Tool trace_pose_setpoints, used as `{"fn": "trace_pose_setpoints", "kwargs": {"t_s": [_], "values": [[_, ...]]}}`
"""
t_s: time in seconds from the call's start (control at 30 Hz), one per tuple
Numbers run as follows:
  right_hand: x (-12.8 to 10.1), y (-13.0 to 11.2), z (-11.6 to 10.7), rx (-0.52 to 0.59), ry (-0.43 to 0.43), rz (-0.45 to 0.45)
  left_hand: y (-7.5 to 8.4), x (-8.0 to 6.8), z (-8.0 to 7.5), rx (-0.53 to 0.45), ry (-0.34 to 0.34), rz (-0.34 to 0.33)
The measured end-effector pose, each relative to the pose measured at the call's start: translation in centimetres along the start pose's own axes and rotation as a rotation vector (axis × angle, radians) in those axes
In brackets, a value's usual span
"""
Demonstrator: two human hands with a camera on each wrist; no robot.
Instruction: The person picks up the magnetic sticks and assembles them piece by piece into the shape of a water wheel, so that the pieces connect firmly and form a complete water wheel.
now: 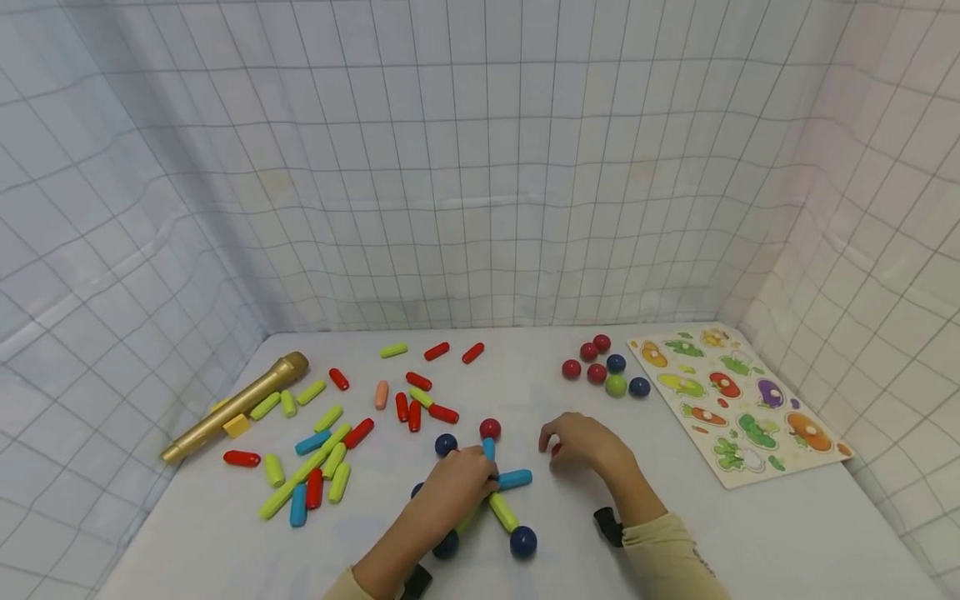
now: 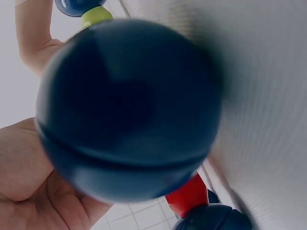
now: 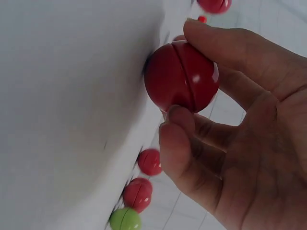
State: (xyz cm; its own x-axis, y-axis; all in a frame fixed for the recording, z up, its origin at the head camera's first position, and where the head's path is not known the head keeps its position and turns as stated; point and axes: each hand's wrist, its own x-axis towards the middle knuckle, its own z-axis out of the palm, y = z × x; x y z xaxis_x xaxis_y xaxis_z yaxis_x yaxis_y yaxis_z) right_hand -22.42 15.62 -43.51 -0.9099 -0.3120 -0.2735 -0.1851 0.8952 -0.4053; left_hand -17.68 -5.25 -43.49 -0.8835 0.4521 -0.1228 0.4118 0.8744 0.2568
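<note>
In the head view my left hand [image 1: 461,487] grips the middle of a toy construction of rods and balls lying on the table. Out from under its fingers reach blue rods [image 1: 515,478] and a lime rod [image 1: 503,512]; a dark blue ball [image 1: 523,542] and a red ball [image 1: 491,428] cap two ends. A large dark blue ball [image 2: 129,110] hides most of those fingers in the left wrist view, with a red rod [image 2: 188,195] behind it. My right hand [image 1: 588,446] pinches a separate red ball [image 3: 180,76] between thumb and fingers, low over the table.
Loose lime, red and blue rods [image 1: 307,471] lie scattered at the left, beside a gold microphone [image 1: 236,408]. Several red, dark blue and green balls [image 1: 596,373] sit behind my right hand. A vegetable puzzle board [image 1: 738,404] lies at the right. Grid-patterned sheets [image 1: 495,167] enclose the table.
</note>
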Motion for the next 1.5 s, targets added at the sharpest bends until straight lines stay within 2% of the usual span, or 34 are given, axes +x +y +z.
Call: {"fn": "trace_pose_setpoints", "kwargs": {"t_s": [0.17,0.43,0.77,1.0,1.17,1.33,1.4,1.5], "values": [[-0.6,-1.9,1.2,-0.041,-0.021,-0.053,0.0,-0.1,0.0,0.006,-0.006,0.006],[-1.0,-3.2,2.1,-0.146,0.022,-0.152,-0.1,-0.2,-0.1,0.005,-0.009,0.01],[-0.7,-2.8,1.7,-0.005,-0.026,-0.198,-0.4,-0.3,0.1,-0.01,-0.006,0.004],[-0.5,-2.7,1.4,0.025,-0.031,-0.184,-0.5,-0.2,0.2,-0.021,0.033,0.0],[-0.5,-2.3,1.3,0.011,0.027,-0.137,-0.5,-0.3,-0.1,-0.147,0.024,0.016],[-1.1,-3.3,1.5,-0.171,0.165,-0.063,-0.5,-0.4,-0.2,-0.312,-0.019,0.047],[-1.4,-4.1,1.7,-0.209,0.21,-0.068,-0.8,-0.3,-0.4,-0.348,-0.03,0.066],[-1.6,-5.4,2.3,-0.204,0.231,-0.14,-1.8,-0.2,-0.9,-0.372,-0.023,0.086]]}}
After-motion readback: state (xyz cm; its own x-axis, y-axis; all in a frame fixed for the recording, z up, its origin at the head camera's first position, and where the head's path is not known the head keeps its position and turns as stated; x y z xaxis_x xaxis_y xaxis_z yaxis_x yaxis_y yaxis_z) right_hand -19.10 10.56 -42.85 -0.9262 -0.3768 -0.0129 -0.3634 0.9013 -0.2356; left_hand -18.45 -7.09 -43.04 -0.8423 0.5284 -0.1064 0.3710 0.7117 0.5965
